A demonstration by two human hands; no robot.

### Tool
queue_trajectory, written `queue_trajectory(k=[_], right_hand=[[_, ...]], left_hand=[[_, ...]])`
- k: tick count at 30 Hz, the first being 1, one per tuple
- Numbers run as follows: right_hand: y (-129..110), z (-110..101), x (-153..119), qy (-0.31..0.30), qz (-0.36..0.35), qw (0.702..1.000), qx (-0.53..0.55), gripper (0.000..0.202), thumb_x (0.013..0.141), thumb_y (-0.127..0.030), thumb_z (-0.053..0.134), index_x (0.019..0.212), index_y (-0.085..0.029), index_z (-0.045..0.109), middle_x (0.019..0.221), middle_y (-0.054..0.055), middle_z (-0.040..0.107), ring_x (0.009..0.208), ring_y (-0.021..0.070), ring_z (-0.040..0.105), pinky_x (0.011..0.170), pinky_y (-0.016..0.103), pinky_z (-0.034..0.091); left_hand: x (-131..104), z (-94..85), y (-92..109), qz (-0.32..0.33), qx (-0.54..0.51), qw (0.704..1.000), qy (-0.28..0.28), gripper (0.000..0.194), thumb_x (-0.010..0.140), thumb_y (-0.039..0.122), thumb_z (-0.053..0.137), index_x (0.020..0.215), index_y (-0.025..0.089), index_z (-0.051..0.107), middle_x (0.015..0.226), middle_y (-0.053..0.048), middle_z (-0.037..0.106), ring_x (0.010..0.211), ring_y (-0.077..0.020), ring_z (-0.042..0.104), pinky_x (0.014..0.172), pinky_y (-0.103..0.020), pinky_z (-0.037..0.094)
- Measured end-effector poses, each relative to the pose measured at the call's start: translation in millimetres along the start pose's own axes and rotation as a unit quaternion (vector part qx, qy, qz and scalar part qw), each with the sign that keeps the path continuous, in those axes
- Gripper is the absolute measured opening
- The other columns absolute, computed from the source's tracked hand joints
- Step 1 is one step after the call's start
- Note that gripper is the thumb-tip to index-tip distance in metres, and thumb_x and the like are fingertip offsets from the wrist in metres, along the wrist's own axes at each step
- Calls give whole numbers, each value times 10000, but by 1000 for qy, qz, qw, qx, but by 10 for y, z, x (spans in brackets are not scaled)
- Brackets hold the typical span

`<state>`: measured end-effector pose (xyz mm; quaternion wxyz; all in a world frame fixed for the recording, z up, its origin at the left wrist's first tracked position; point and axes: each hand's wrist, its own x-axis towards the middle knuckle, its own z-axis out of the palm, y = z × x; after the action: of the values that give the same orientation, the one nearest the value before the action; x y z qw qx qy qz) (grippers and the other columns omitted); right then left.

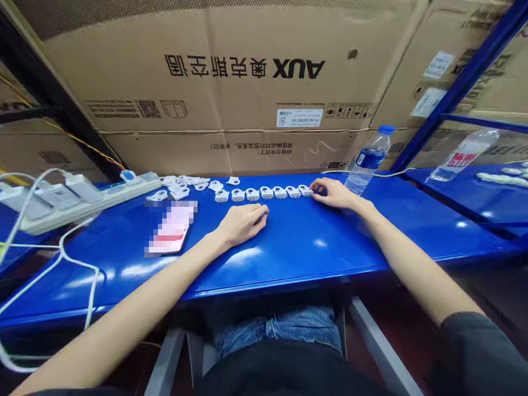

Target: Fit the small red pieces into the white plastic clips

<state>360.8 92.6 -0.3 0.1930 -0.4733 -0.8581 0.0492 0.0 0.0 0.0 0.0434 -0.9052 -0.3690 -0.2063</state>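
Note:
A row of several small white plastic pieces (266, 192), each with a ring and what look like short prongs, runs across the blue tabletop (297, 242). At the right end of this row, my right hand (332, 192) has its fingertips closed on the last white piece (304, 190). My left hand (244, 223) rests on the table just in front of the row, fingers loosely curled in, with nothing visible in them. More white pieces (180, 191) lie in a loose heap beyond the row's left end.
A phone (172, 228), its screen blurred, lies left of my left hand. A power strip (119, 195) with white chargers and cables (61, 247) occupies the left. One water bottle (369, 159) stands behind my right hand; another bottle (464, 155) is farther right. Cardboard (247, 110) walls the back.

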Motion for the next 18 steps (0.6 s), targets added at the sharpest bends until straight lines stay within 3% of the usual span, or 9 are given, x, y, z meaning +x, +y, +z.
queue_trajectory(k=[6, 10, 14, 18], right_hand=[[-73, 8, 5, 21, 15, 999, -25, 201, 906, -379, 648, 1019, -220, 697, 981, 88, 700, 868, 252, 660, 851, 377, 536], [-198, -40, 15, 106, 18, 994, -24, 171, 889, -360, 657, 982, -219, 683, 1091, 115, 666, 1000, 291, 654, 934, 424, 540], [-536, 36, 37, 175, -30, 984, 5, 146, 883, -319, 657, 1008, -245, 663, 1253, 121, 620, 1208, 318, 605, 1049, 489, 521], [-1005, 208, 30, 189, -104, 976, 25, 113, 889, -263, 646, 1000, -246, 651, 1318, 123, 616, 1251, 311, 593, 1067, 491, 514]], left_hand=[[-27, -17, -12, -11, -41, 999, -6, 204, 1025, 267, 473, 1062, 195, 661, 825, -10, 697, 728, -155, 643, 655, -272, 411], [-44, -23, -24, -27, -69, 997, 15, 196, 1009, 261, 482, 1042, 199, 665, 764, 9, 645, 675, -146, 593, 647, -275, 391], [-44, -17, -40, -77, -127, 988, 41, 184, 985, 267, 507, 1068, 202, 657, 678, 43, 550, 627, -139, 542, 654, -277, 391], [-19, -9, -59, -126, -196, 970, 69, 185, 944, 276, 552, 1091, 205, 639, 661, 60, 518, 605, -140, 516, 678, -287, 419]])
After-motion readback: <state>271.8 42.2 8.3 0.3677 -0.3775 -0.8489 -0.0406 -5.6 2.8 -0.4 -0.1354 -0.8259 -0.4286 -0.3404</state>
